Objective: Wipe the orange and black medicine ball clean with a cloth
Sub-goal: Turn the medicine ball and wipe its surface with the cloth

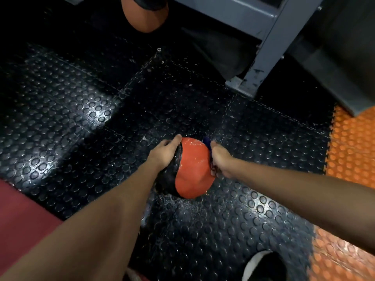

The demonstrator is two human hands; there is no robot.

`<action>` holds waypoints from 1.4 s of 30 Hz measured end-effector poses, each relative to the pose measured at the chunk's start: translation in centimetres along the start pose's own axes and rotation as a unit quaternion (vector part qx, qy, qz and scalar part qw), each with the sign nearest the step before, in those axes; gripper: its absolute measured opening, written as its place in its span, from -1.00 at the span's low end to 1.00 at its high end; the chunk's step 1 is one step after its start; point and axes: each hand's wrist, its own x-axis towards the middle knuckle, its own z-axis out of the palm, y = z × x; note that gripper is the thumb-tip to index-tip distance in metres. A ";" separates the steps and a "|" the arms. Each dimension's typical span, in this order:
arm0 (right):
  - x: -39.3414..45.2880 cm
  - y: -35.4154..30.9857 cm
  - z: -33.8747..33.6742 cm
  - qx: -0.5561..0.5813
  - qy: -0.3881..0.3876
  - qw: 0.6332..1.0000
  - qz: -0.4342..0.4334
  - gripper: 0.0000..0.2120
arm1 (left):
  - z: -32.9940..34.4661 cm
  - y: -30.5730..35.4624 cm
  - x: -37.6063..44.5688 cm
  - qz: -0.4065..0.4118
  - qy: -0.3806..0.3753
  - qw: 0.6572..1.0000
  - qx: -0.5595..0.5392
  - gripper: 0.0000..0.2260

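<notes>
Ball: the round orange and black rubber medicine ball (193, 169) sat on the black studded rubber floor tiles (81, 122), near the middle of the head view, with a broad orange panel facing up and a black panel on its left side.

Left hand: the left hand (163, 154) lay over the ball's black left side, fingers spread and curved along the surface; its grip looked like a steadying press with nothing else held.

Right hand: the right hand (220, 160) was against the ball's right edge, fingers curled around a dark blue cloth (207, 143), a corner of which stuck out above the knuckles. How much cloth was bunched inside this grip could not be told.

Cloth contact: the cloth touched the ball's upper right flank, between the hand and the orange panel.

Progress: the wiping looked under way rather than finished. Pale smears and scuffs showed on the top of the orange panel, so that face appeared to need more passes. The black side under the left hand and the underside against the floor were hidden, and their condition could not be judged.

Left to do: probably the top orange panel, then turning the ball to reach the parts now covered.

Surroundings: a grey metal frame leg (261, 57) stood beyond, another orange ball (145, 14) lay at the top edge, and orange studded tiles (353, 142) bordered the right.
</notes>
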 end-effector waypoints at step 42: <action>0.1 4.1 3.5 0.177 0.045 0.939 -0.292 -0.68 | -0.1 -4.0 0.9 0.037 0.030 0.972 -0.230 -0.25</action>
